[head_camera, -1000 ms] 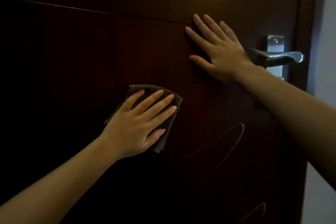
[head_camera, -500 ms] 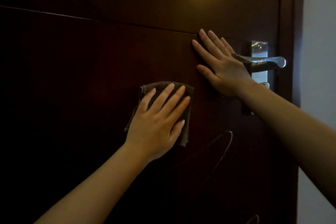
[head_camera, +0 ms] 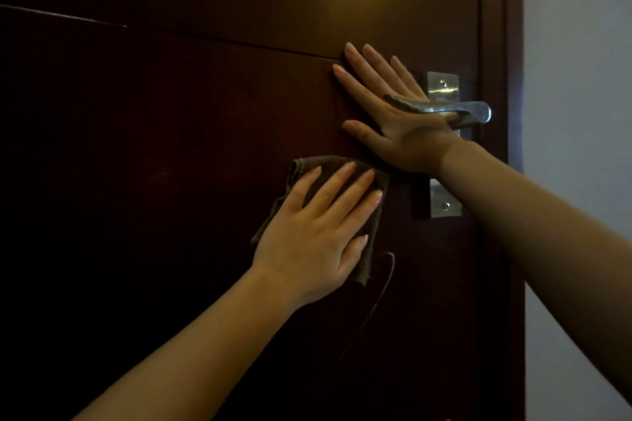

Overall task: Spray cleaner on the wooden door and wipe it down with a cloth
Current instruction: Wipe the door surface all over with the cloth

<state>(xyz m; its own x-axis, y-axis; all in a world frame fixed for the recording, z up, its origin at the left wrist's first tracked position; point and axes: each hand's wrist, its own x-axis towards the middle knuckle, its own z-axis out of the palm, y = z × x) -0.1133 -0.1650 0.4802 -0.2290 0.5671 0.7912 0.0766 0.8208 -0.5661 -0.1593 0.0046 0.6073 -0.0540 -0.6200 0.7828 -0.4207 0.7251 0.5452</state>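
The wooden door point(head_camera: 136, 147) fills the view from the left edge almost to the right. Its left half is dark, bare panel, wide open room for wiping. A thin groove point(head_camera: 205, 37) runs across it, slanting slightly down to the right, and ends at the right hand's fingertips.

Below the groove and right of centre, the left hand point(head_camera: 311, 243) lies flat on a brown cloth point(head_camera: 302, 166), fingers straight and slightly fanned, pressing it against the door. The cloth's top edge shows above the fingertips, and its right edge and a lower corner show past the little finger. Just right of that corner a thin curved streak point(head_camera: 386, 280) marks the wood.

Above the cloth and near it, though I cannot tell whether they touch, the right hand point(head_camera: 400, 120) rests flat on the door, fingers spread and pointing up and left, thumb out toward the cloth. The metal lever handle point(head_camera: 441, 109) crosses in front of the back of this hand, and its plate point(head_camera: 441, 87) stands just beside the hand. Only a narrow strip of door lies between the plate and the door frame point(head_camera: 513, 181). A pale wall point(head_camera: 581, 181) fills the right edge.
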